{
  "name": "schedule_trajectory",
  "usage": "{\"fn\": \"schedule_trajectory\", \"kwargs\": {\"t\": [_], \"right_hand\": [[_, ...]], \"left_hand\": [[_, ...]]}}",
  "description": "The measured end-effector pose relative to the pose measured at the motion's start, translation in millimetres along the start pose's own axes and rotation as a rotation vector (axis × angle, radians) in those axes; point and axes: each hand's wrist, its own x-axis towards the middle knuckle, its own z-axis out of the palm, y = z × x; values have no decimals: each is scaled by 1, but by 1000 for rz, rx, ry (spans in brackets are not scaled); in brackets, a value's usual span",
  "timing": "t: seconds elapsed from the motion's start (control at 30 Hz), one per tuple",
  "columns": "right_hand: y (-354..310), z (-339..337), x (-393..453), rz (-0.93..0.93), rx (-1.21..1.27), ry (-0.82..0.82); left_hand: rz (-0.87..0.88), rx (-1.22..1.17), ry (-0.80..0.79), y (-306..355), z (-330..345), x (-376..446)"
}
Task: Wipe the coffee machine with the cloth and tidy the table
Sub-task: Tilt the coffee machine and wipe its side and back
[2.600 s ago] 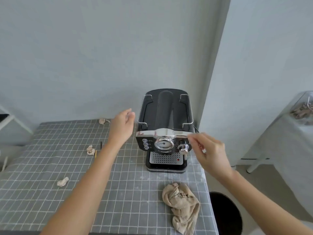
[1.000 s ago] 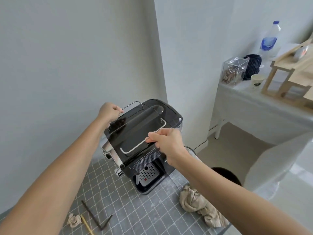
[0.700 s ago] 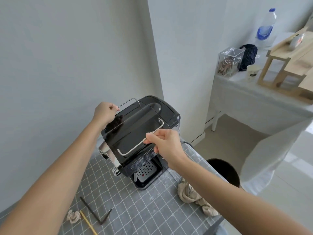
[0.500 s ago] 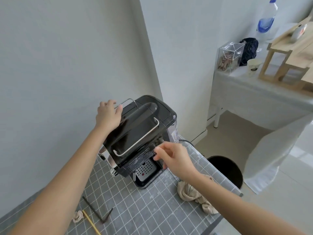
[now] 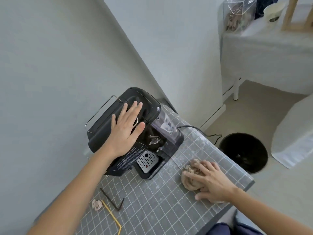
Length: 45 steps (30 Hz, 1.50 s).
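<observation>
Room: plain pale walls meet in a corner at 12 o'clock; beige floor at 3 o'clock.
Table [image 5: 152, 206]: grey cloth with a white grid, running from 7 o'clock up to the corner, dusty patches near the machine.
Machine [image 5: 149, 107]: black coffee machine at the table's far end, near the wall corner; perforated metal drip tray with a red dot faces 5 o'clock, a clear tank sits on its 3 o'clock side, a wire rail runs round the top.
Left hand [image 5: 126, 129]: flat and spread, palm down on the machine's top, fingers pointing to 1 o'clock, gripping nothing.
Cloth [image 5: 191, 175]: beige, crumpled, lying on the table at 4 o'clock from the machine, near the table's edge.
Right hand [image 5: 209, 182]: laid over the cloth, fingers curled down onto it; whether they have closed on it I cannot tell.
Litter: a small paper wad [image 5: 96, 204] at 7 o'clock, just beside a yellow stick [image 5: 111, 217] and two dark sticks [image 5: 111, 199] that form a V.
Bin [image 5: 243, 152]: round and black, on the floor just off the table's 3 o'clock edge; inside is dark, contents not clear.
Cord [image 5: 203, 131]: black, runs from the machine's back toward the bin and the wall.
Side table [image 5: 264, 53]: white-draped, at 2 o'clock.
Clear box [image 5: 238, 12]: on the side table, holds brownish bits, blurred.
Cup [image 5: 273, 11]: white paper cup beside the box, next to a wooden frame [image 5: 291, 16].
</observation>
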Motion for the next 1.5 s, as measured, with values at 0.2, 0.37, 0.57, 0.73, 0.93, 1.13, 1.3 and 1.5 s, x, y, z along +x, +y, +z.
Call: {"fn": "schedule_trajectory", "kwargs": {"t": [0.2, 0.37, 0.57, 0.73, 0.93, 1.13, 1.3, 1.5], "right_hand": [[-5, 39, 16, 23, 157, 335], [-21, 22, 15, 197, 713, 582], [-15, -45, 57, 516, 1558, 899], [-13, -59, 136, 514, 1674, 731], [-43, -90, 156, 409, 1735, 919], [-60, -115, 141, 28, 1714, 984], [-72, -112, 133, -30, 1578, 1083], [-83, -120, 130, 63, 1889, 1077]], "left_hand": [[-11, -37, 28, 4, 2, 1], [-18, -33, 23, 5, 3, 0], [-15, -45, 17, 5, 2, 2], [-9, -56, 15, 5, 2, 2], [1, -70, 13, 5, 2, 3], [3, -69, 13, 5, 3, 3], [0, -73, 13, 5, 3, 3], [-1, -71, 15, 5, 3, 4]]}}
